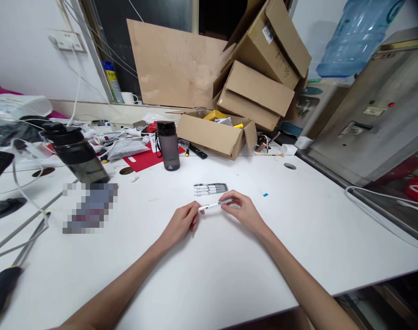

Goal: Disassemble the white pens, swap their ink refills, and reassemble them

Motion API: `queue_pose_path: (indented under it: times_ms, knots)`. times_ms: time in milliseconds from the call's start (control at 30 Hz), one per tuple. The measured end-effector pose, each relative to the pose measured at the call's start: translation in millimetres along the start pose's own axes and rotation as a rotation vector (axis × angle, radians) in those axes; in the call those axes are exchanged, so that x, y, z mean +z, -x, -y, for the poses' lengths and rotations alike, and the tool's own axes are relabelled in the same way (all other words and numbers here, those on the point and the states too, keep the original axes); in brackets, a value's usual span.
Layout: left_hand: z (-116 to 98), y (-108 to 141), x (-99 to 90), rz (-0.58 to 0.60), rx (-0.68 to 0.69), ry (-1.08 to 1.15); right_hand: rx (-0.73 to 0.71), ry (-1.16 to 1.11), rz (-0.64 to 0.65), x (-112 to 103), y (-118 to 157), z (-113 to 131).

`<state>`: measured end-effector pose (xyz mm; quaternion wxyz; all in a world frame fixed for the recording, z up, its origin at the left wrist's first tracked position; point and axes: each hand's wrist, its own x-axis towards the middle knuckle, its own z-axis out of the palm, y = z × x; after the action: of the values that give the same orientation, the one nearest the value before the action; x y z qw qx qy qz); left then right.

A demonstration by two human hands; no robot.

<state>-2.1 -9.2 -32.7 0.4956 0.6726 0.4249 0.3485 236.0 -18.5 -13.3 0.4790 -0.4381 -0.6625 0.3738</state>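
"White and grey, that pen (211, 206). Where is it?"

"Just above the white table (202, 279), between the 2 hands, lying nearly level across the view."

"What is the left hand (184, 220) doing?"

"Its fingers are closed on the pen's white end."

"And the right hand (244, 210)?"

"Thumb and fingers are pinched together on the grey end. The middle of the pen shows between the 2 hands."

"Anything near them?"

"A row of pens (211, 189) lies side by side on the table, just beyond the held pen. A small blue scrap (266, 195) is off to the right."

"And farther back?"

"1 dark bottle (169, 149) stands upright by a red sheet (140, 160), with a black remote (198, 151) near it. The open cardboard box (212, 135) behind the remote holds yellow things (214, 115); I can't tell what they are."
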Motion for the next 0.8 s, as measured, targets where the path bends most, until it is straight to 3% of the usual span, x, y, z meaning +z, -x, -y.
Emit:
queue_pose_path:
  times_ms: [433,800]
  knots:
    - [-4,1,1.0,0.010,-0.010,0.022,-0.031,-0.110,-0.035,-5,-3,-5]
    - [1,-2,-0.2,-0.025,-0.030,0.053,-0.004,-0.095,-0.166,-8,-6,-12]
